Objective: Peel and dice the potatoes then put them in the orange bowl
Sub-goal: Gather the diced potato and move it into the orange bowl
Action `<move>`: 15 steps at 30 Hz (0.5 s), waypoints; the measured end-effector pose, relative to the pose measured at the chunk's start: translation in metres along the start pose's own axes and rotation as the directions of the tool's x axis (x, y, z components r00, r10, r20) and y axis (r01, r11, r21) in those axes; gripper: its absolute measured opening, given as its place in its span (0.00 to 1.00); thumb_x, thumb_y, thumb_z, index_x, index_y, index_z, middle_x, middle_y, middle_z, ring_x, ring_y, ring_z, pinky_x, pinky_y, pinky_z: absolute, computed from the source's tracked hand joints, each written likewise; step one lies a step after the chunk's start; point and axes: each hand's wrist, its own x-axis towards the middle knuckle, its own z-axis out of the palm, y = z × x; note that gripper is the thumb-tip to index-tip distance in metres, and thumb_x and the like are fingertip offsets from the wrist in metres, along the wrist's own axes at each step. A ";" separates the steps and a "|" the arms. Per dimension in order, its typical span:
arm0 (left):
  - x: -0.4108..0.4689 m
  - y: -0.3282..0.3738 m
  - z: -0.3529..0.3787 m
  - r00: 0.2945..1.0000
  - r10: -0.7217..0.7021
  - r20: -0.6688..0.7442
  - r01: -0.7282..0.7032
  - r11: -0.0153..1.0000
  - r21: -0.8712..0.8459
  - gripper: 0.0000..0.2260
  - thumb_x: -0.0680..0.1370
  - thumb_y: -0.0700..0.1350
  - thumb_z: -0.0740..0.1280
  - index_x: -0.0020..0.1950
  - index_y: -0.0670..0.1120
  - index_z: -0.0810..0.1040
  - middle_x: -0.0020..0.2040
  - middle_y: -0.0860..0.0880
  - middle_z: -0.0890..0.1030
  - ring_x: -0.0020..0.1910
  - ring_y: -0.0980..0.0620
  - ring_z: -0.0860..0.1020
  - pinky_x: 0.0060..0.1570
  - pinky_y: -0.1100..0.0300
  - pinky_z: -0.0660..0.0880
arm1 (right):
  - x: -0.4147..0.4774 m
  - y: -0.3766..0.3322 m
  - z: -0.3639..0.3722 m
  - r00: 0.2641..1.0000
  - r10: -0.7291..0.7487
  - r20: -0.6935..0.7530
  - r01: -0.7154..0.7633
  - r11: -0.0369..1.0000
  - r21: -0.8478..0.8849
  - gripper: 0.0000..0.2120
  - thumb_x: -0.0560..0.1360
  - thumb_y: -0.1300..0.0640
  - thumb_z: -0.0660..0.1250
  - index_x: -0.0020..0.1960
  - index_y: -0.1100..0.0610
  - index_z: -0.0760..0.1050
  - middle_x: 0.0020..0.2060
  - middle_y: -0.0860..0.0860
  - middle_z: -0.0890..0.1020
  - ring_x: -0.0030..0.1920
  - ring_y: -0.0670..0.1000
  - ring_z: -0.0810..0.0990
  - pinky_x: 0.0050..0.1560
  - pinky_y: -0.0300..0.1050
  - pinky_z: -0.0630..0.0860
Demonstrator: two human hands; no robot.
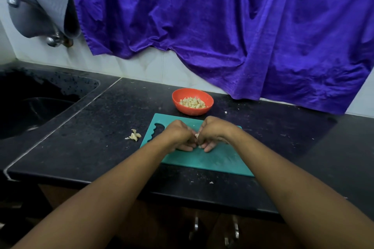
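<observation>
Since no knife or whole potato shows, this reads as the final gather. Left hand (178, 136) and right hand (215, 131) meet over the teal cutting board (220, 160), fingers curled, pinching a few pale potato bits (196, 135) between them. Next move probably: lift without dropping, carry forward to the orange bowl (182, 93) just behind the board. Bowl already holds a low heap of diced potato (192, 103). Peel scraps (134, 135) lie on the counter (97, 127), left of the board.

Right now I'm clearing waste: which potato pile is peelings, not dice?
The small curled heap on the black counter, left of the teal cutting board. The diced potato sits inside the orange bowl.
</observation>
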 end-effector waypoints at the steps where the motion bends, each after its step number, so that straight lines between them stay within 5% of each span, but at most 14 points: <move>1: 0.001 0.001 -0.001 0.999 -0.035 0.006 0.035 0.997 -0.068 0.07 0.79 0.31 0.67 0.56 0.36 0.80 0.47 0.38 0.86 0.42 0.47 0.85 0.42 0.55 0.85 | -0.001 -0.003 -0.001 1.000 0.015 0.001 -0.015 1.000 0.010 0.06 0.75 0.73 0.70 0.52 0.70 0.78 0.35 0.62 0.83 0.33 0.53 0.84 0.39 0.51 0.86; 7: 0.002 0.009 -0.006 0.984 -0.174 0.048 0.180 0.919 -0.351 0.12 0.83 0.37 0.55 0.53 0.36 0.78 0.44 0.38 0.83 0.42 0.42 0.84 0.42 0.51 0.82 | -0.004 -0.019 -0.007 0.999 -0.003 -0.039 0.004 1.000 0.005 0.09 0.75 0.74 0.69 0.56 0.73 0.77 0.38 0.64 0.84 0.35 0.55 0.85 0.40 0.50 0.86; 11: 0.006 0.009 -0.007 0.979 -0.192 0.073 0.205 0.904 -0.374 0.16 0.86 0.44 0.55 0.51 0.37 0.78 0.43 0.39 0.82 0.41 0.44 0.82 0.43 0.53 0.82 | -0.015 -0.025 -0.019 0.997 -0.076 -0.016 0.077 0.994 0.073 0.07 0.78 0.74 0.66 0.56 0.71 0.79 0.43 0.66 0.86 0.39 0.56 0.87 0.40 0.47 0.86; 15: 0.010 0.004 -0.007 0.981 -0.189 0.052 0.195 0.911 -0.362 0.12 0.85 0.42 0.60 0.49 0.38 0.79 0.41 0.41 0.83 0.39 0.47 0.83 0.39 0.55 0.83 | -0.021 -0.022 -0.029 0.992 -0.128 -0.007 0.127 0.980 0.155 0.10 0.79 0.74 0.63 0.55 0.67 0.81 0.47 0.64 0.87 0.44 0.56 0.88 0.40 0.46 0.86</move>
